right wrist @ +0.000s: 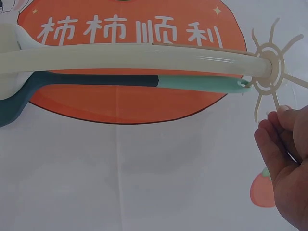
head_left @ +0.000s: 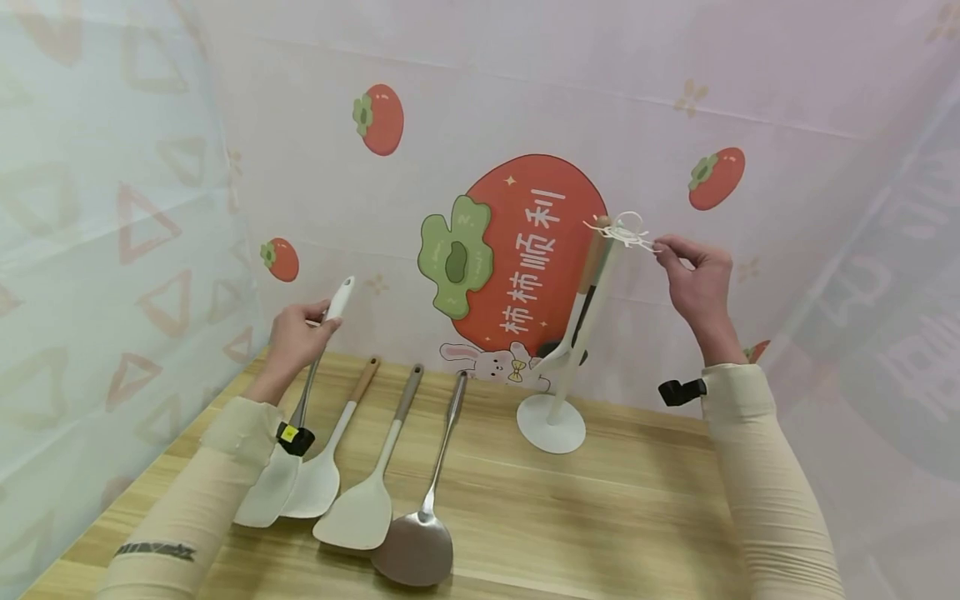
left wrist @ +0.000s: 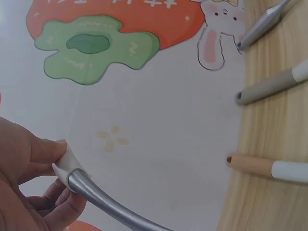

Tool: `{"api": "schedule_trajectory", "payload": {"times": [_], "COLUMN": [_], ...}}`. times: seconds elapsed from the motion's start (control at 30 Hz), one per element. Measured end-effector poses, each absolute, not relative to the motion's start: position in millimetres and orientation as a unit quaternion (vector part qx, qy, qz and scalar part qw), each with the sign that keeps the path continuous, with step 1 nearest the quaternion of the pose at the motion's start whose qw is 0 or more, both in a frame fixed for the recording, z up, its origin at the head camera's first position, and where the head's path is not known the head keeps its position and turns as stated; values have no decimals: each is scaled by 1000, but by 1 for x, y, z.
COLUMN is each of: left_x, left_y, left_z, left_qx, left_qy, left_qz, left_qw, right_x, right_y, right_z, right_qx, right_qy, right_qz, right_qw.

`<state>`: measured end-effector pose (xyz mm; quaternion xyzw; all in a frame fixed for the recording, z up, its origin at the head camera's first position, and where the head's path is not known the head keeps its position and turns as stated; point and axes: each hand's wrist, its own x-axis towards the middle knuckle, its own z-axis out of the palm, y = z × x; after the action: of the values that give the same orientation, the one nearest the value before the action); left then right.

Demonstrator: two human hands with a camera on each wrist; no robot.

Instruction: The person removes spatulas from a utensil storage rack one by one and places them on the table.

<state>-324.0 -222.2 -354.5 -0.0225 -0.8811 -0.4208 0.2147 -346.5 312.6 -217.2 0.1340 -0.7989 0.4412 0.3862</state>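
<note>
Step in hand, by judgement: handling the white-handled spatula at centre left while steadying the utensil rack right of centre. For sound work, the left hand should keep the hole at the handle's tip free of fingers, as the head view shows it now. The blade, lower left, overlaps the wooden-handled spatula in the picture; whether they touch cannot be told. A lift straight up before any sideways travel would be prudent. The right hand should hold lightly: a hard pull at the top could tip the rack on its round base. The green-handled utensil hanging alongside the pole could then swing.

Grip, left: thumb and fingers clamped on the white handle, below its tip; no gap noted. Grip, right: thumb and fingertips together, pinching 1 arm of the hook ring, upper right of the frame. Both holds appear secure; pressure cannot be told.
</note>
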Motion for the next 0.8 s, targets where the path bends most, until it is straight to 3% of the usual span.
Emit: {"api": "schedule_trajectory", "payload": {"times": [0.8], "left_x": [-343], "left_y": [-259], "left_z": [-375], "left_qx": [18], "left_qy": [-907], "left_qz": [-367], "left_qw": [204], "right_x": [-351], "right_y": [314], "right_z": [-218], "right_qx": [135], "right_qy": [-793], "right_qz": [450], "right_qw": [388]}}
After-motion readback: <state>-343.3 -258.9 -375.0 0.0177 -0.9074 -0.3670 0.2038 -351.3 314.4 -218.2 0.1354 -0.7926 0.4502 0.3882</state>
